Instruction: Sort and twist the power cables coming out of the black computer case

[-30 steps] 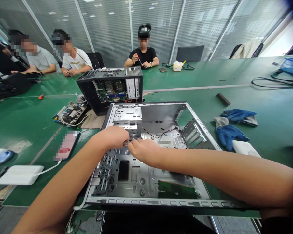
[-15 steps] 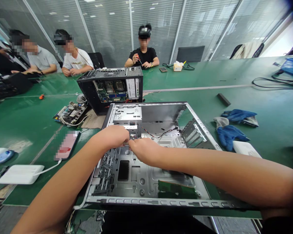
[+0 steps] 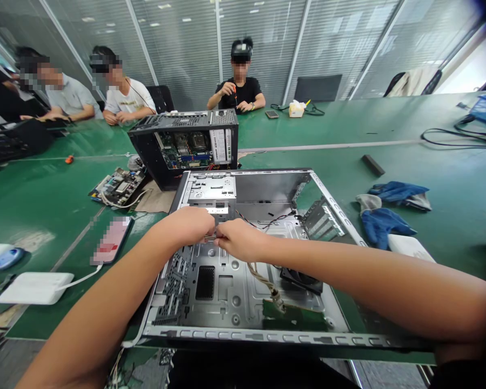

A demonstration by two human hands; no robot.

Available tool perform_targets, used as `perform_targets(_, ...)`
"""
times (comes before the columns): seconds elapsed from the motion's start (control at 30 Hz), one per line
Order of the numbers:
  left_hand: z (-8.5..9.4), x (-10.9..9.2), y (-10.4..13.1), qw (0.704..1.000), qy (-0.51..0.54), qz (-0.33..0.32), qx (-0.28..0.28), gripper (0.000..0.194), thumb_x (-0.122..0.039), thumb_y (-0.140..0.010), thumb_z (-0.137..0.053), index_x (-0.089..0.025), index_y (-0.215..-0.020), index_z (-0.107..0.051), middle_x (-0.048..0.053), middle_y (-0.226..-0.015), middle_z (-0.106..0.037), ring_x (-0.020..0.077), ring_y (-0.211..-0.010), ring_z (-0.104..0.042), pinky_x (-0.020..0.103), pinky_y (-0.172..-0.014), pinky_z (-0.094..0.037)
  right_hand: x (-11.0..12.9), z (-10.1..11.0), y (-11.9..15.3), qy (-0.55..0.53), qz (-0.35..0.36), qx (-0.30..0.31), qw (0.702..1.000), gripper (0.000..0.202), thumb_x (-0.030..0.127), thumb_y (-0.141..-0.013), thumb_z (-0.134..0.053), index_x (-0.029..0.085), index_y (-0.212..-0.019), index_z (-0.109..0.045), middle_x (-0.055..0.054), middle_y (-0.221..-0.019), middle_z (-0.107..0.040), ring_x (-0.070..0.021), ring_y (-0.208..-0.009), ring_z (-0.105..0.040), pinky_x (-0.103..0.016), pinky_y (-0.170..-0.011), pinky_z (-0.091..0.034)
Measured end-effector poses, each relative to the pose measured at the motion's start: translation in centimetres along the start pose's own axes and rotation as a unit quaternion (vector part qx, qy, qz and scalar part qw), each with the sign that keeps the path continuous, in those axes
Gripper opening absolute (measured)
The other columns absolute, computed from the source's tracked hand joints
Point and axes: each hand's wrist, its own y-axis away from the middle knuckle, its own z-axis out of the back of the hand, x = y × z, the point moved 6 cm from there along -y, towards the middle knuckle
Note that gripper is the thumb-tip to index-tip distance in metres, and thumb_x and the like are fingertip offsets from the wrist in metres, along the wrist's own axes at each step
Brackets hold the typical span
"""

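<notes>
Head view, and the computer case (image 3: 243, 335) lies open-sided along the near edge of the bench (image 3: 328, 129), much of its metal floor exposed: the opening-up looks done. In go both hands! Left hand (image 3: 194, 222) and right hand (image 3: 241, 237) nearly meet just below the drive cage (image 3: 218, 187), fingers curled; what's between them, if anything, I can't tell. Left inside, by my reading: that cage, a thin wire (image 3: 277, 218), a cable bundle (image 3: 263, 277) and a black fan (image 3: 303, 280).
</notes>
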Motion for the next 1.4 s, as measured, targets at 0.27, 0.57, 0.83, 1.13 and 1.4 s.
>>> perform_targets(0.27,0.0,0.0,-0.1,1.000,-0.004,-0.007,-0.010,0.019,-0.016,-0.070,-0.057,-0.019,-0.077,-0.075,0.006,-0.063,-0.064,0.0135,-0.054,-0.051,0.026,-0.055,-0.034,-2.0,-1.6,-0.3,-0.255,-0.105,0.047,0.960,0.020,0.026,-0.083,-0.052,0.014,-0.072,-0.064,0.000,-0.058,-0.059,-0.0087,-0.046,-0.042,-0.024,-0.047,-0.031)
perform_targets(0.57,-0.5,0.6,-0.5,0.999,0.027,-0.026,-0.038,0.016,-0.011,-0.068,-0.058,-0.019,-0.073,-0.071,0.003,-0.062,-0.062,0.0136,-0.054,-0.051,0.027,-0.059,-0.036,-1.1,-0.8,-0.2,-0.112,-0.050,0.029,0.992,0.010,0.020,-0.081,-0.058,0.015,-0.085,-0.064,-0.002,-0.068,-0.066,-0.0128,-0.063,-0.055,-0.025,-0.060,-0.036)
perform_targets(0.83,-0.8,1.0,-0.8,0.990,0.115,-0.074,-0.024,0.016,-0.023,-0.067,-0.065,-0.021,-0.081,-0.071,0.001,-0.070,-0.066,0.0138,-0.060,-0.054,0.025,-0.058,-0.034,-0.7,-1.1,0.5,-0.014,0.006,0.039,0.999,0.019,0.030,-0.083,-0.059,0.015,-0.095,-0.060,-0.007,-0.085,-0.065,-0.0171,-0.072,-0.055,-0.026,-0.057,-0.033)
perform_targets(1.13,0.0,1.5,0.2,0.961,0.238,-0.136,-0.018,0.021,-0.025,-0.072,-0.061,-0.019,-0.090,-0.071,0.001,-0.084,-0.072,0.0141,-0.076,-0.063,0.023,-0.067,-0.040,-0.2,-0.7,1.3,-0.009,0.012,0.070,0.997,0.026,0.026,-0.081,-0.062,0.015,-0.104,-0.057,-0.007,-0.087,-0.064,-0.0185,-0.077,-0.057,-0.027,-0.060,-0.033)
perform_targets(1.4,0.6,1.6,2.0,0.960,0.233,-0.146,-0.060,0.030,-0.038,-0.082,-0.054,-0.021,-0.100,-0.071,0.003,-0.094,-0.072,0.0157,-0.083,-0.064,0.023,-0.073,-0.041,-0.3,-1.1,2.0,-0.003,-0.007,0.140,0.990,0.049,0.022,-0.077,-0.066,0.014,-0.123,-0.050,-0.011,-0.101,-0.065,-0.0233,-0.086,-0.060,-0.030,-0.064,-0.039)
